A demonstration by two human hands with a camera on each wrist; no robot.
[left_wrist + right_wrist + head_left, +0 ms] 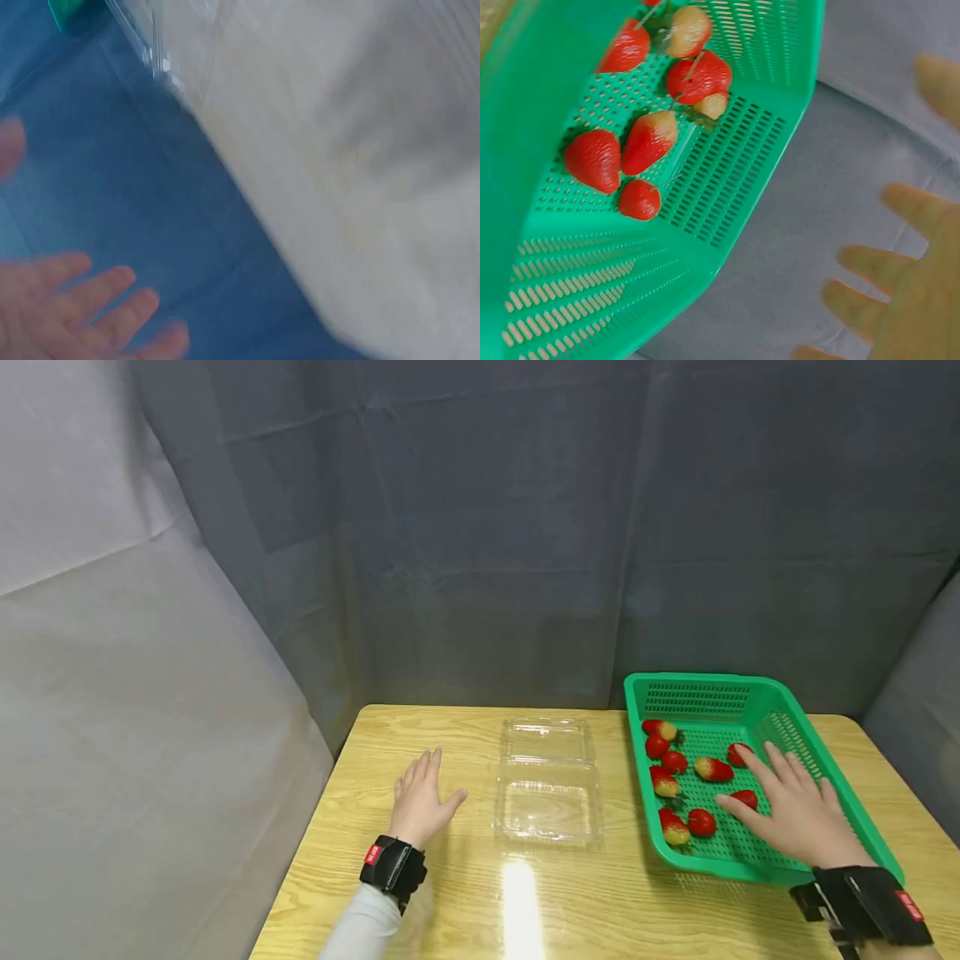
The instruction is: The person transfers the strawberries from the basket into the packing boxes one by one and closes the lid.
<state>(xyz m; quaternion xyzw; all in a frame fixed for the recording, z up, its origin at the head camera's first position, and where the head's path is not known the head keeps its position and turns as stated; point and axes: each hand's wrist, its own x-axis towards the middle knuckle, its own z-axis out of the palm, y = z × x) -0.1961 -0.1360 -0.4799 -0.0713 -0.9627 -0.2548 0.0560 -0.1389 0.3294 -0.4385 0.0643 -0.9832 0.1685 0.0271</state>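
Right hand spread flat over strawberries in green basket at tabletop's right edge; left hand spread, empty. Best pinched gently, one berry, without bruising.

Curtained recording booth, wooden table

- The basket was bright green, its walls and floor patterned with rows of small slots
- The strawberries were red, several fading to pale yellow at one end
- The box was clear plastic
- The table was light yellow wood grain
- The backdrop was dark blue-grey cloth
- The wrist straps were black with red tags
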